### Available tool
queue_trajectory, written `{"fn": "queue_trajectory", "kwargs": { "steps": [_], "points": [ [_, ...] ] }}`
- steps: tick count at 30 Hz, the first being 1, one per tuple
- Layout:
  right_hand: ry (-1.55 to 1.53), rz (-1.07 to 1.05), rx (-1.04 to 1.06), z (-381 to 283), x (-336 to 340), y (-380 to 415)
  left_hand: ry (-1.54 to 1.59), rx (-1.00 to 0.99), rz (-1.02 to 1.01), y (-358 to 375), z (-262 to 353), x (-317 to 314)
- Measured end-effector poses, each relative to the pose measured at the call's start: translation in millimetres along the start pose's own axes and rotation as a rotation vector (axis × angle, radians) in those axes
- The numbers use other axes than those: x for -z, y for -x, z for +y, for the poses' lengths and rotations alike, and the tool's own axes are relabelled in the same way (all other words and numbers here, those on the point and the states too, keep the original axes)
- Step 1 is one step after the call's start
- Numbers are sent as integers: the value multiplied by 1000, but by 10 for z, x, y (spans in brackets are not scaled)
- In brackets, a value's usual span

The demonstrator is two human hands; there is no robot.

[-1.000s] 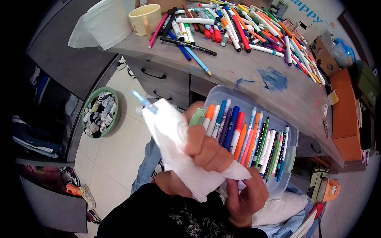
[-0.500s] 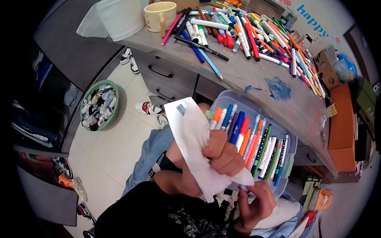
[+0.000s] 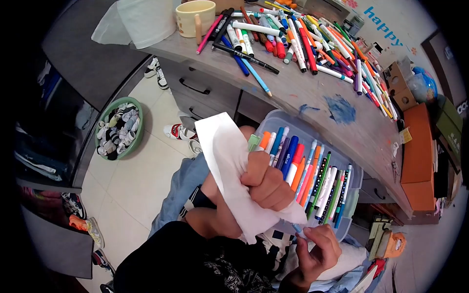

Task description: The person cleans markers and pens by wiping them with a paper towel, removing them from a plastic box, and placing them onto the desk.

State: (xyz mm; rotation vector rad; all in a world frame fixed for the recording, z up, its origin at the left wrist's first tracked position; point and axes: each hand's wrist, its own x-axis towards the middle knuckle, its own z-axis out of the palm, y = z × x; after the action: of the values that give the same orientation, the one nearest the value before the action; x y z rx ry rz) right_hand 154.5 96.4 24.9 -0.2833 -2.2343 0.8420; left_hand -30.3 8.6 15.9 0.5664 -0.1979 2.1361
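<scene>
My left hand is closed in a fist around a crumpled white tissue. The tissue fans out toward the upper left, where its edge looks flat and bright, and its other end hangs over my fingers. Just below, my right hand pinches the end of a slim light-blue and white pen. The rest of that pen disappears under the tissue and my left fist. Behind both hands, a clear plastic box holds a row of markers lying side by side.
A large pile of markers covers the desk, with a yellow mug and a white tissue roll or bag at the left. Blue stains mark the desktop. A green basin of socks stands on the floor. An orange box stands right.
Both hands stay close together. My left hand has shifted slightly left with the tissue, and more of the light-blue pen now shows between it and my right fingers.
</scene>
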Motion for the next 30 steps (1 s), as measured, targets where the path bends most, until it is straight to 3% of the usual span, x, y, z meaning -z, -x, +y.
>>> {"fn": "queue_trajectory", "kwargs": {
  "steps": [20,22,25,27,30],
  "points": [
    [67,7,-1,2,25,-7,40,-55,-12,36,70,47],
    [68,9,-2,6,30,-6,33,-53,70,31,80,36],
    [67,10,-5,19,42,0,62,-87,-62,3,92,80],
    [65,9,-8,35,55,10,75,-76,87,11,117,-32],
    [73,24,8,51,72,17,1,-70,133,13,130,-32]
  ]
}}
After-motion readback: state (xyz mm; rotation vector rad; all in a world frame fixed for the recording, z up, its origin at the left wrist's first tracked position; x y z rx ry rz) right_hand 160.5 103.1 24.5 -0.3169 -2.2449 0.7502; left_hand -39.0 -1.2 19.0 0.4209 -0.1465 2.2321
